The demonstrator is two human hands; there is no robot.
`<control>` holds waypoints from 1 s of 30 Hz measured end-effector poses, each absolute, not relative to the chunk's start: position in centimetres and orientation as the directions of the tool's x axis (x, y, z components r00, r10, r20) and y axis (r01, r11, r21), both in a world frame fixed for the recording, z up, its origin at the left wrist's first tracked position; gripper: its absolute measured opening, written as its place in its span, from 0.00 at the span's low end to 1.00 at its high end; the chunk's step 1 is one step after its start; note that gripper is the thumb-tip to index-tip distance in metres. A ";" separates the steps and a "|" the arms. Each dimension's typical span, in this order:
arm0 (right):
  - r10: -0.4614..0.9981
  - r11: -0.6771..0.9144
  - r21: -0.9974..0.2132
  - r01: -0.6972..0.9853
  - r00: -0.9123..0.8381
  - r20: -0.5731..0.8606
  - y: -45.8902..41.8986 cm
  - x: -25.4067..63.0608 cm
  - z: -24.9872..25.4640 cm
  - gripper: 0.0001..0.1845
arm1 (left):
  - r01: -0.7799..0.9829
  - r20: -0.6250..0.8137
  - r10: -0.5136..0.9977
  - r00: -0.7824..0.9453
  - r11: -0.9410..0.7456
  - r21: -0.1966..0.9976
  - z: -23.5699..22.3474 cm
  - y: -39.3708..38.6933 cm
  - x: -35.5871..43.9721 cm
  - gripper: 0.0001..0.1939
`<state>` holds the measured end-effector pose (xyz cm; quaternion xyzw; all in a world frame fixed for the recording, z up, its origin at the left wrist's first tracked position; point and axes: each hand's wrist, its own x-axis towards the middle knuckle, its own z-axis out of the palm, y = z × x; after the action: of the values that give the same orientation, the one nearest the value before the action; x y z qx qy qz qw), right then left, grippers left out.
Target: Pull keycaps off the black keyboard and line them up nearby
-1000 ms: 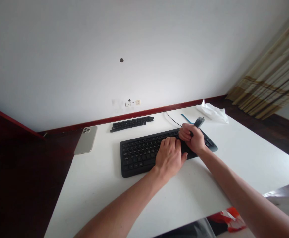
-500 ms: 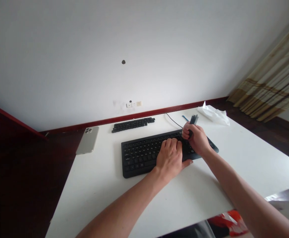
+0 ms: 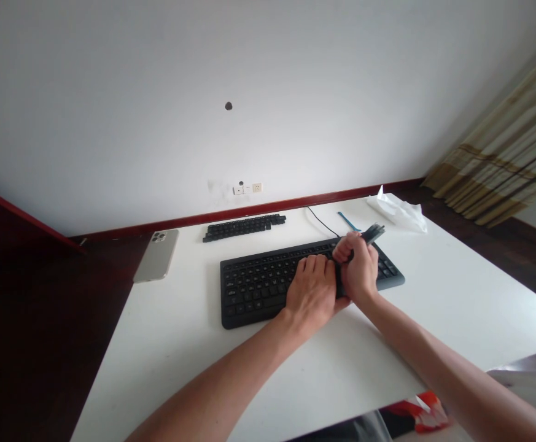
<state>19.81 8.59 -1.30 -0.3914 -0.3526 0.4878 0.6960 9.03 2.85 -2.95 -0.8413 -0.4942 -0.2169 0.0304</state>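
A black keyboard lies on the white table, several of its key positions looking bare of caps. My left hand is pressed on its middle, fingers together over the keys and thumb at the near edge, holding it. Just to the right, my right hand is closed in a fist around a dark brush, whose greyish bristle-like end sticks out above the fist toward the upper right. The brush's lower part is hidden by my hands. Behind the keyboard, loose black keycaps are laid out in rows.
A phone lies face down at the table's left edge. A thin blue tool and a black cable are behind the keyboard. A crumpled white plastic bag lies at the back right of the white table.
My right hand has moved left and slightly toward me, up against my left hand, and the brush has tipped to the right. My left hand still rests on the keyboard.
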 end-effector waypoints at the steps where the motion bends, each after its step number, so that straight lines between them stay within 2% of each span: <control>1: 0.954 0.239 -0.911 -0.337 0.256 0.156 8.3 19.7 -1.4 0.19 | 0.845 0.396 0.819 0.416 -0.509 0.165 -3.0 2.9 9.0 0.30; 7: 0.938 0.302 -0.948 -0.100 0.209 0.277 7.5 19.9 -1.7 0.23 | 0.842 0.381 0.825 0.417 -0.508 0.181 -3.2 2.9 9.0 0.27; 10: 0.928 0.323 -0.946 -0.007 0.199 0.315 7.2 19.9 -1.6 0.22 | 0.845 0.370 0.824 0.429 -0.511 0.157 -3.4 2.7 9.1 0.33; 15: 0.875 0.427 -0.888 0.169 0.170 0.453 6.5 19.7 -1.3 0.22 | 0.855 0.312 0.820 0.480 -0.517 0.040 -3.6 2.6 9.3 0.40; 21: 0.863 0.457 -0.864 0.210 0.129 0.488 6.2 19.7 -1.4 0.24 | 0.861 0.270 0.830 0.489 -0.509 0.006 -3.6 2.5 9.5 0.39; 30: 0.863 0.436 -0.880 0.188 0.191 0.468 6.0 19.5 -1.6 0.26 | 0.858 0.292 0.833 0.469 -0.509 0.073 -4.1 2.8 9.7 0.39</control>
<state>19.50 6.05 -1.59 -0.4565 -0.5752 0.2713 0.6222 9.65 2.76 -4.10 -0.8560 -0.4939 -0.1466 0.0420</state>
